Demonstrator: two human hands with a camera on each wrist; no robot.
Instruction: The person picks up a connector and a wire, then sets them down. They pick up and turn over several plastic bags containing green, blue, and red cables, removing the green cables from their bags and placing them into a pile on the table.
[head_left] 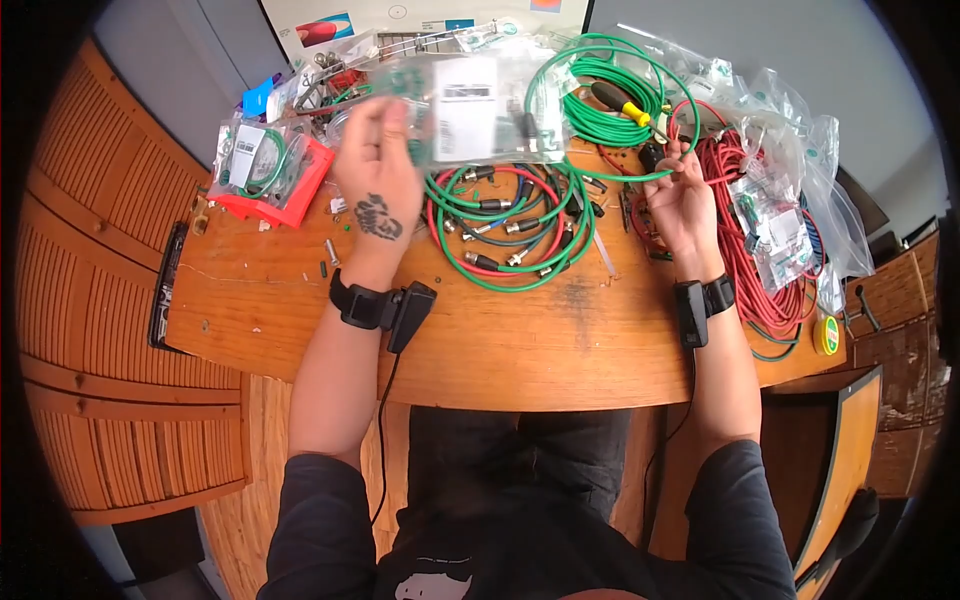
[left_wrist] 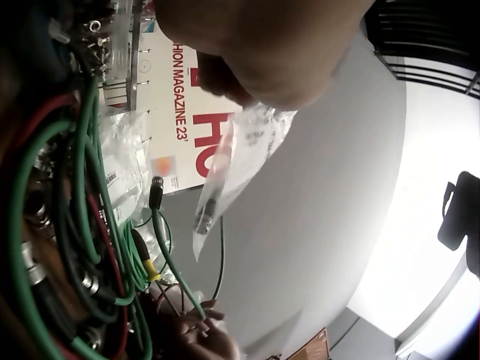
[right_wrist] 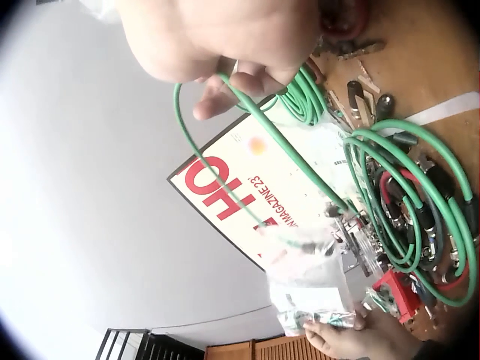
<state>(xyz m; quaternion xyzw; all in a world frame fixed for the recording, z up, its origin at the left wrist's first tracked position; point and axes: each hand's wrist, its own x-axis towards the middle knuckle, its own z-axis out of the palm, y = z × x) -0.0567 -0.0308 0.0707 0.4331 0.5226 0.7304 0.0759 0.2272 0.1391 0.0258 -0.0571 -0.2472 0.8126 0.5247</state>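
My left hand (head_left: 380, 185) grips a clear plastic bag (head_left: 468, 125) with a white printed label by its left side, raised over the back of the table. Green bits show inside the bag. A green cable (right_wrist: 289, 154) runs through the fingers of my right hand (head_left: 685, 205), which pinches it at the right. One end of that cable, with a black connector (left_wrist: 156, 193), hangs near the bag. Beneath lie looped green and red cables (head_left: 500, 285) with black and metal connectors.
Behind sit a green cable coil (head_left: 610, 110) and a yellow-and-black screwdriver (head_left: 622, 103). Red cables (head_left: 745, 240) with bags on them heap at the right, beside a small yellow tin (head_left: 826, 335). At the left is a red tray (head_left: 300, 190) holding bagged parts.
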